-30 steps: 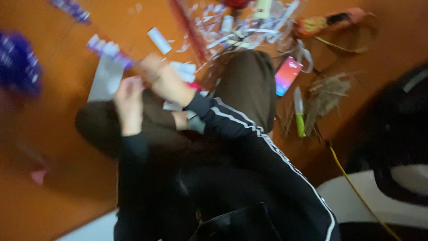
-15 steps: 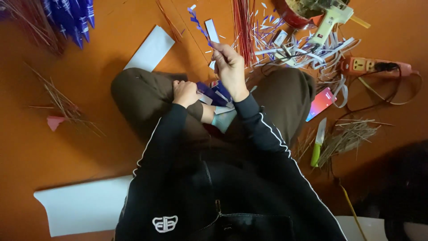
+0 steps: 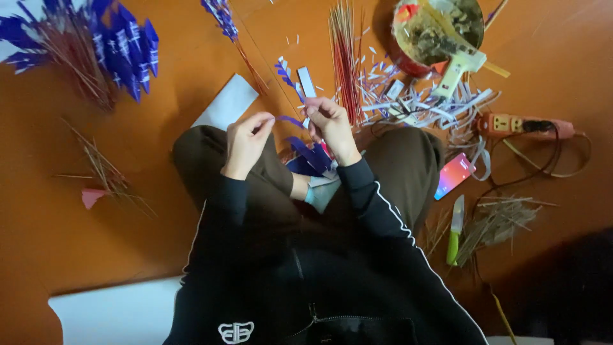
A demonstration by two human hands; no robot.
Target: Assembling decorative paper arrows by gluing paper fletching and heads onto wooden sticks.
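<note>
1. Keeping the blue paper strip (image 3: 290, 119) taut between both pinches looked the best way to work it neatly
2. Left hand (image 3: 246, 142) pinched shut on the strip's end, at frame centre
3. Right hand (image 3: 329, 124) gripped a thin stick with blue paper (image 3: 288, 78)
4. More blue pieces (image 3: 311, 156) lay on the lap; the floor (image 3: 51, 223) was orange

Bare orange floor (image 3: 57, 255) left of the knees: open passage. Ahead of the hands (image 3: 290, 131): stick bundle (image 3: 345, 61), paper scraps (image 3: 421, 102), glue gun (image 3: 456, 70) crowd the way. Right side blocked by power strip (image 3: 520, 124), knife (image 3: 454, 230), phone (image 3: 453, 176).
</note>
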